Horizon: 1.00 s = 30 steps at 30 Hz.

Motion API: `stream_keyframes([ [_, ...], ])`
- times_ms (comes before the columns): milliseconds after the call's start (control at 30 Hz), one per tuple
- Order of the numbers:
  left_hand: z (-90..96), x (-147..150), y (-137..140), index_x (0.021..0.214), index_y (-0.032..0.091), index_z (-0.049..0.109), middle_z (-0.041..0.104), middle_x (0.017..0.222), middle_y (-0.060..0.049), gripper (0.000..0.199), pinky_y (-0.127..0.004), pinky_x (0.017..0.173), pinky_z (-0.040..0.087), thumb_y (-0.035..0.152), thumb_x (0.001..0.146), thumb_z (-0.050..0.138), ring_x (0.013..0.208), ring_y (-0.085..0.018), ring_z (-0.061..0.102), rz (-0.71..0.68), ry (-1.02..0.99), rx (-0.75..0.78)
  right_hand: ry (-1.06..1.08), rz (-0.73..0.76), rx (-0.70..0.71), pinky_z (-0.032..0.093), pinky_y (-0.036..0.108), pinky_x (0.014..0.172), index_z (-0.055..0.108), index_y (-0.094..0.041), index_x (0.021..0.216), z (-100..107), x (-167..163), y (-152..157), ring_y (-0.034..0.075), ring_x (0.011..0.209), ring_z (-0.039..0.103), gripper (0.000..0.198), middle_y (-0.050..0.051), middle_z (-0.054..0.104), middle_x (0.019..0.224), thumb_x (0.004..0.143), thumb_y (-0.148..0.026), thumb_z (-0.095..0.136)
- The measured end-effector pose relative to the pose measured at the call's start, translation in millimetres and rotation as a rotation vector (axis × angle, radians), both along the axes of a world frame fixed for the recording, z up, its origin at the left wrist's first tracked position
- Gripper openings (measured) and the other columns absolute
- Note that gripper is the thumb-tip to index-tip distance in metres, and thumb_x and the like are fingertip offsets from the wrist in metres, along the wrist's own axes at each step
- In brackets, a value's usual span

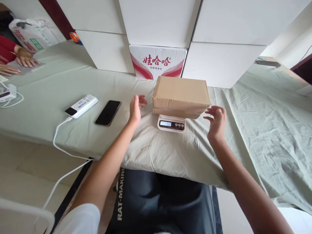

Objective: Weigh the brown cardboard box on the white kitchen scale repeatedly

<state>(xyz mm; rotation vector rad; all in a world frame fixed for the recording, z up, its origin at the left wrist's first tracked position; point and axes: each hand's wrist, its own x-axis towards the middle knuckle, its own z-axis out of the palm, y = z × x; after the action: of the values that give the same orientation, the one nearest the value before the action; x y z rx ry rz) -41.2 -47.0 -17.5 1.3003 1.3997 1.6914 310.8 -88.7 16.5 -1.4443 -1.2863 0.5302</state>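
Note:
A closed brown cardboard box (180, 92) rests on a small white digital scale (172, 126), hiding most of its platform. The scale's lit display reads what looks like 50. My left hand (137, 109) is held in the air to the left of the box, apart from it, with the fingers spread and nothing in them. On the other side, my right hand (216, 122) is open, its fingertips close to the box's right edge; whether they touch it I cannot tell.
Behind the box stand white panels (158, 21) and a red-and-white printed carton (158, 61). A phone (108, 112) and a white power bank (82, 106) with a cable lie to the left. Another person's hands (25, 58) rest on clear plastic at the far left of the green-clothed table (60, 81).

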Motion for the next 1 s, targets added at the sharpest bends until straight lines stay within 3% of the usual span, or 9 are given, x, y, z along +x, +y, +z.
stream_keyframes([
  [67, -10.1, 11.9, 27.5, 0.134, 0.024, 0.074, 0.082, 0.135, -0.017, 0.091, -0.040, 0.101, 0.063, 0.093, 0.103, 0.023, 0.132, -0.029, 0.078, -0.017, -0.168, 0.027, -0.003, -0.007, -0.012, 0.061, 0.046, 0.089, 0.056, -0.022, 0.146, -8.1, -11.0, 23.0, 0.033, 0.129, 0.072, 0.072, 0.021, 0.068, 0.135, 0.110, -0.052, 0.002],
  [133, -19.7, 21.3, 41.3, 0.150, 0.026, 0.069, 0.070, 0.164, -0.017, 0.099, -0.047, 0.122, 0.056, 0.097, 0.100, 0.019, 0.159, -0.032, 0.062, -0.055, -0.200, 0.056, -0.021, -0.015, -0.002, 0.061, 0.046, 0.091, 0.054, -0.024, 0.153, -19.9, -24.6, 35.8, 0.034, 0.134, 0.070, 0.081, 0.021, 0.066, 0.141, 0.108, -0.057, -0.006],
  [233, -28.5, 27.0, 38.9, 0.159, 0.031, 0.065, 0.058, 0.177, -0.013, 0.098, -0.052, 0.137, 0.044, 0.097, 0.099, 0.026, 0.171, -0.032, 0.048, -0.160, -0.173, 0.098, 0.075, 0.000, 0.038, 0.061, 0.049, 0.097, 0.056, -0.024, 0.154, -35.5, -38.4, 36.6, 0.036, 0.130, 0.070, 0.077, 0.019, 0.070, 0.135, 0.109, -0.058, 0.003],
  [400, -32.3, 32.8, 25.7, 0.153, 0.028, 0.073, 0.071, 0.164, -0.012, 0.091, -0.053, 0.139, 0.044, 0.094, 0.100, 0.040, 0.169, -0.035, 0.051, -0.303, -0.116, 0.166, 0.010, 0.063, 0.097, 0.060, 0.051, 0.104, 0.057, -0.025, 0.155, -41.5, -39.6, 27.3, 0.036, 0.130, 0.069, 0.078, 0.019, 0.070, 0.130, 0.109, -0.063, 0.007],
  [500, -33.1, 36.1, 25.1, 0.147, 0.025, 0.077, 0.076, 0.155, -0.014, 0.091, -0.053, 0.136, 0.047, 0.094, 0.099, 0.039, 0.165, -0.036, 0.055, -0.289, -0.064, 0.158, -0.049, 0.092, 0.122, 0.060, 0.049, 0.104, 0.055, -0.024, 0.156, -43.2, -37.4, 25.9, 0.035, 0.131, 0.068, 0.083, 0.019, 0.069, 0.133, 0.108, -0.067, 0.002],
  [767, -36.4, 32.6, 23.0, 0.143, 0.025, 0.077, 0.076, 0.156, -0.015, 0.091, -0.052, 0.138, 0.044, 0.095, 0.097, 0.041, 0.163, -0.035, 0.057, -0.250, -0.028, 0.116, -0.098, 0.079, 0.088, 0.062, 0.047, 0.099, 0.055, -0.022, 0.155, -51.6, -34.1, 28.4, 0.033, 0.126, 0.069, 0.090, 0.019, 0.067, 0.134, 0.107, -0.074, -0.001],
  [867, -36.1, 32.6, 23.1, 0.140, 0.025, 0.078, 0.077, 0.153, -0.015, 0.085, -0.052, 0.137, 0.045, 0.091, 0.100, 0.043, 0.159, -0.036, 0.061, -0.262, -0.050, 0.149, -0.035, 0.097, 0.115, 0.061, 0.049, 0.102, 0.057, -0.023, 0.154, -52.1, -34.9, 29.4, 0.034, 0.131, 0.069, 0.087, 0.019, 0.069, 0.135, 0.108, -0.075, 0.005],
  [1000, -32.3, 33.9, 21.6, 0.131, 0.026, 0.081, 0.081, 0.144, -0.014, 0.080, -0.051, 0.133, 0.048, 0.091, 0.098, 0.048, 0.150, -0.036, 0.068, -0.271, -0.060, 0.176, 0.214, 0.149, 0.199, 0.060, 0.051, 0.110, 0.065, -0.028, 0.142, -55.2, -35.0, 30.6, 0.032, 0.134, 0.067, 0.073, 0.012, 0.071, 0.130, 0.107, -0.079, 0.026],
])
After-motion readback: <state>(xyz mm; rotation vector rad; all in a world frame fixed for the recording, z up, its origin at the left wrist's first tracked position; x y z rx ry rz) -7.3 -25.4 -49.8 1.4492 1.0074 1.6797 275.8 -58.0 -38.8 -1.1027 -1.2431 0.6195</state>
